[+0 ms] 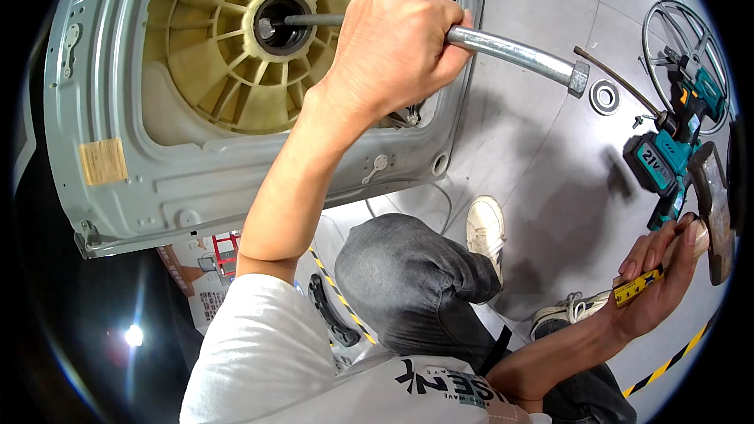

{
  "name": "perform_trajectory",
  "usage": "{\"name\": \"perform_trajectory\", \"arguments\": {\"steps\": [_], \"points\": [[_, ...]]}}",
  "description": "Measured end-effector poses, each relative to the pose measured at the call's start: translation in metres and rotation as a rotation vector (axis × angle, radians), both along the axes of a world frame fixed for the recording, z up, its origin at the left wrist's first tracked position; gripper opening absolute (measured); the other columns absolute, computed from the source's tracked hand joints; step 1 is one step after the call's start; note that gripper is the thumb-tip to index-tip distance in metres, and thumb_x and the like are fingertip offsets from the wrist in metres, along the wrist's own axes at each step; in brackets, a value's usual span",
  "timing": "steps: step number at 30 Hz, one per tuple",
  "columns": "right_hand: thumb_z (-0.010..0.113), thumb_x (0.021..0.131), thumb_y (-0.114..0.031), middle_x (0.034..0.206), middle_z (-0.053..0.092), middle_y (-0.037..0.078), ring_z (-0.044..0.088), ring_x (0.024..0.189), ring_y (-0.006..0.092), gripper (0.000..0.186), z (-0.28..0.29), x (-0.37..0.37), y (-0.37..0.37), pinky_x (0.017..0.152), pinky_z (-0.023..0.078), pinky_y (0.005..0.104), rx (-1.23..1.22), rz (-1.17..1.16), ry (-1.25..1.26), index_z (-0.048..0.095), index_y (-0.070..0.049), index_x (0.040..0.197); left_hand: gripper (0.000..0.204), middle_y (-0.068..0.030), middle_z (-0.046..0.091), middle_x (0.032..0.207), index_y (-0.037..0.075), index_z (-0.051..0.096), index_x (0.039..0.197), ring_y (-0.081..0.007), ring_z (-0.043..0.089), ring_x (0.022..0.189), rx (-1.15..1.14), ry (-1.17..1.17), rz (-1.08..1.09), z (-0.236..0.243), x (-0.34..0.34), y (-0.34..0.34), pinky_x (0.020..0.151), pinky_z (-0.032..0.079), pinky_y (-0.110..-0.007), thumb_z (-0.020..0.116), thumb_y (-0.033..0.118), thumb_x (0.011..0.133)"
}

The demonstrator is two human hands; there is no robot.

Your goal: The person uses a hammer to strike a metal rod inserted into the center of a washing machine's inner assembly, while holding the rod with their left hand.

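Note:
My left hand [397, 47] is closed around a grey metal rod [518, 53], which has a hex-shaped end [579, 78] pointing right. The rod's thinner far end reaches into the dark round hub [276, 41] of a yellowish ribbed plastic tub [200, 12]. That tub sits inside a grey sheet-metal appliance casing [157, 180], which looks like a washing machine's. Low at the right, my right hand [656, 267] grips a hammer by its handle, where a yellow label [638, 288] shows. The worn hammer head [713, 216] stands above my fingers, apart from the rod.
On the grey floor at the right lie a ring bearing [605, 97], a teal cordless power tool [660, 163] with a long thin shaft, and a spoked metal wheel [656, 35]. A printed cardboard box [206, 283] is below the casing. Yellow-black tape [675, 360] marks the floor.

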State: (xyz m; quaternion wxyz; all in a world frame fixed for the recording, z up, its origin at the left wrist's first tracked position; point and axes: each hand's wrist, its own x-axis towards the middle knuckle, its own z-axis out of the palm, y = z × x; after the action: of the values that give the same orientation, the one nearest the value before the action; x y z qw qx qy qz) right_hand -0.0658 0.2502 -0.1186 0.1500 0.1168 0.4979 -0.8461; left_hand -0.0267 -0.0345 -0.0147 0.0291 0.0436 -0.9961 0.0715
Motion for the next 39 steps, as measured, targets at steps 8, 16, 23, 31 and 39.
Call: {"name": "perform_trajectory", "arguments": {"steps": [8, 16, 23, 31, 39], "points": [[0.042, 0.098, -0.025, 0.056, 0.036, 0.001, 0.032, 0.036, 0.0059, 0.030, 0.003, 0.002, -0.004, 0.034, 0.031, 0.0170, 0.000, 0.015, -0.017, 0.052, 0.002, 0.100, 0.031, -0.0145, 0.044, 0.048, -0.001, 0.052, 0.058, -0.0311, 0.041, 0.042, 0.076, 0.082, -0.085, 0.003, -0.001, -0.003, 0.043, 0.033, -0.037, 0.061, 0.015, 0.083], [0.042, 0.098, -0.025, 0.056, 0.037, 0.001, 0.032, 0.036, 0.0050, 0.028, 0.000, 0.001, -0.005, 0.034, 0.032, 0.0167, 0.019, 0.020, -0.001, 0.053, 0.001, 0.100, 0.030, -0.0143, 0.044, 0.048, -0.001, 0.052, 0.058, -0.0300, 0.041, 0.041, 0.087, 0.071, -0.076, 0.005, -0.001, -0.002, 0.043, 0.033, -0.036, 0.062, 0.014, 0.082], [0.042, 0.098, -0.024, 0.057, 0.037, 0.001, 0.033, 0.037, 0.0049, 0.027, -0.002, -0.001, -0.004, 0.034, 0.032, 0.0166, -0.033, 0.028, -0.033, 0.054, 0.000, 0.100, 0.026, -0.0146, 0.044, 0.049, -0.001, 0.052, 0.059, -0.0306, 0.042, 0.043, 0.092, 0.046, -0.092, 0.005, 0.000, -0.003, 0.044, 0.035, -0.036, 0.061, 0.011, 0.080], [0.047, 0.096, -0.030, 0.057, 0.037, 0.000, 0.034, 0.037, 0.0043, 0.030, 0.000, -0.001, -0.011, 0.033, 0.032, 0.0165, 0.066, 0.029, -0.031, 0.053, -0.001, 0.098, 0.028, -0.0148, 0.045, 0.050, 0.000, 0.050, 0.058, -0.0318, 0.044, 0.045, 0.076, -0.028, -0.081, 0.003, -0.001, -0.002, 0.045, 0.035, -0.037, 0.062, 0.013, 0.079], [0.068, 0.083, -0.036, 0.086, 0.067, 0.014, 0.048, 0.041, 0.0044, 0.039, 0.036, 0.003, -0.096, 0.038, 0.039, 0.0172, 0.057, 0.237, 0.121, 0.051, -0.004, 0.098, 0.031, -0.0149, 0.044, 0.051, 0.001, 0.048, 0.057, -0.0338, 0.045, 0.048, 0.092, -0.085, -0.051, 0.000, 0.004, 0.001, 0.045, 0.036, -0.039, 0.062, 0.016, 0.080]]}}
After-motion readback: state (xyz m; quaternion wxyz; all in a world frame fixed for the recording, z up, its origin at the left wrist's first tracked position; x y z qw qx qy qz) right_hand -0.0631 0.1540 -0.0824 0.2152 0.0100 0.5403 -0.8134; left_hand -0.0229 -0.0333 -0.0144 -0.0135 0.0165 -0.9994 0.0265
